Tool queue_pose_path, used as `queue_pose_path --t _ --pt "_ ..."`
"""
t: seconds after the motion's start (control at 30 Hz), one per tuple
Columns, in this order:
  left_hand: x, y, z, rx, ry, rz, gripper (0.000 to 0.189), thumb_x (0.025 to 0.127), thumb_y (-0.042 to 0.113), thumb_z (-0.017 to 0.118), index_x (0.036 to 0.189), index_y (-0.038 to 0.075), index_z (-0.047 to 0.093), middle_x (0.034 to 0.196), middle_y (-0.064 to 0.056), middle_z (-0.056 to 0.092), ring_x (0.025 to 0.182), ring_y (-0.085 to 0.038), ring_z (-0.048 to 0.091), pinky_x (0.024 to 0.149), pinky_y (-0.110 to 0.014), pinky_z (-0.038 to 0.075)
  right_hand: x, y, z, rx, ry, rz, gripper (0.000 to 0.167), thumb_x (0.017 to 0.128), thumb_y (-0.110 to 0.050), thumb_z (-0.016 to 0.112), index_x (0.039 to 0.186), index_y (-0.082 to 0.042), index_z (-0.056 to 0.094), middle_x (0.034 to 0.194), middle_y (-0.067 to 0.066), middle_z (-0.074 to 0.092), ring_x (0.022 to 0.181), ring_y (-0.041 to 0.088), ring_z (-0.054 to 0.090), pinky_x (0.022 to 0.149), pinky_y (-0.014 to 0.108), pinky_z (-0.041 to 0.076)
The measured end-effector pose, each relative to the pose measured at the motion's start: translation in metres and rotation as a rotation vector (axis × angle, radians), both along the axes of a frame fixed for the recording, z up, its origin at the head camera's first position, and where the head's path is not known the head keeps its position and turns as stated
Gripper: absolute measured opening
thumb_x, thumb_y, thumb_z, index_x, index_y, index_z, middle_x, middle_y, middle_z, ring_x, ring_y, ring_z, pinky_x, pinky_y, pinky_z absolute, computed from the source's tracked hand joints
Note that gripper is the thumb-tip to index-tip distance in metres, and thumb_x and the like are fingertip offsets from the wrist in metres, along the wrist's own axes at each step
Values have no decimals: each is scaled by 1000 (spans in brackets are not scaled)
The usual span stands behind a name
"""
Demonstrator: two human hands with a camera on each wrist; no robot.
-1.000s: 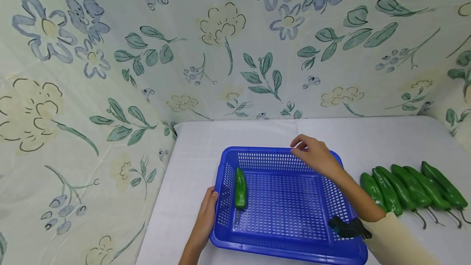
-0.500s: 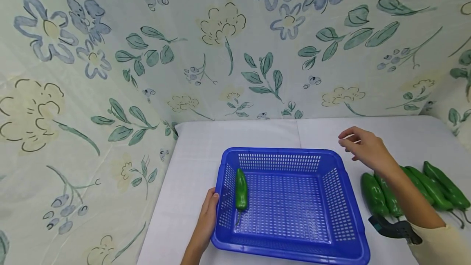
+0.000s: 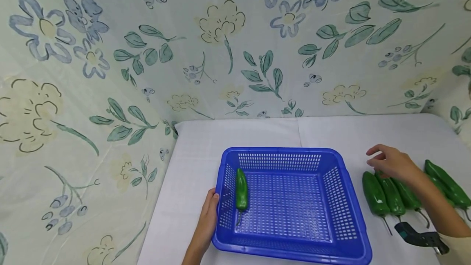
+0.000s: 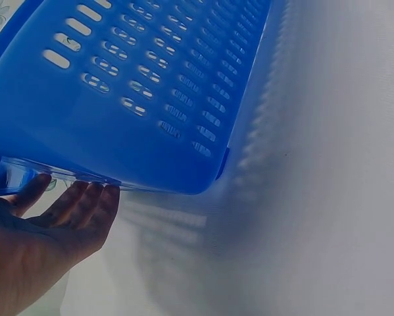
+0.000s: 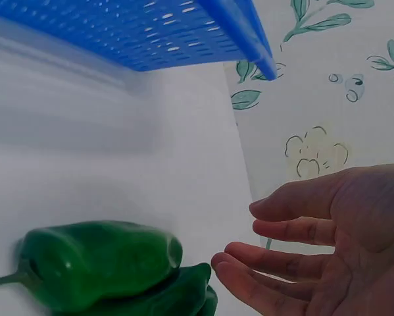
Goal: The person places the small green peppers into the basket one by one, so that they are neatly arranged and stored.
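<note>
The left hand [image 3: 206, 218] grips the left rim of the blue plastic basket [image 3: 290, 253], where one long green pepper [image 3: 241, 191] lies along the left wall, stem toward the person. Just right of the basket, a row of green peppers [image 3: 391, 197] lies side by side, stems near, long axes running away and leaning slightly left, the right hand [image 3: 395, 162] far nearer to them than the left. That hand hovers at their far ends, fingers loosely bent, thumb apart, pinching nothing; whether a fingertip touches cannot be told.
</note>
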State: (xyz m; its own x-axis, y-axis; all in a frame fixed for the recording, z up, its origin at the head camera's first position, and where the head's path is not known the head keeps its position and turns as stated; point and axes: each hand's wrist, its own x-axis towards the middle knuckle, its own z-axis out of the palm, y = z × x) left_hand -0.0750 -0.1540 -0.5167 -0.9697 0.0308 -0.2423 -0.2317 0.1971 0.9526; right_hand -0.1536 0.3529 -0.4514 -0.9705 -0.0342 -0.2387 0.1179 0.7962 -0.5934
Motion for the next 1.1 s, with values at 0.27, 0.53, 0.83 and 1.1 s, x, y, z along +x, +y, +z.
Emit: queue_pose_path --t 0.27,0.53,0.83,1.1 --pt "0 0 -1 -5 -6 7 45 110 40 26 141 12 41 129 -9 53 120 -24 47 104 -52 33 6 22 -26 6 -80 49 41 93 -7 59 121 19 45 98 34 59 79 34 65 64 45 57" --pt "1 0 0 -2 1 2 46 110 40 27 142 9 40 131 -11 52 124 -26 46 106 -56 31 8 18 -37 29 -68 67 45 92 -7 65 121 20 46 98 38 58 79 38 65 64 47 56" --pt "0 0 2 5 -3 -1 43 110 37 26 141 10 41 127 -10 53 118 -24 48 102 -48 35 9 7 -47 112 -106 77 54 86 -15 73 121 17 47 100 41 57 77 39 63 60 46 52" --pt "-1 0 0 -5 2 0 44 110 36 25 140 9 41 127 -10 53 119 -24 48 103 -50 34 11 4 -49 111 -98 63 54 84 -12 74 122 16 47 98 40 58 72 31 61 56 41 51"
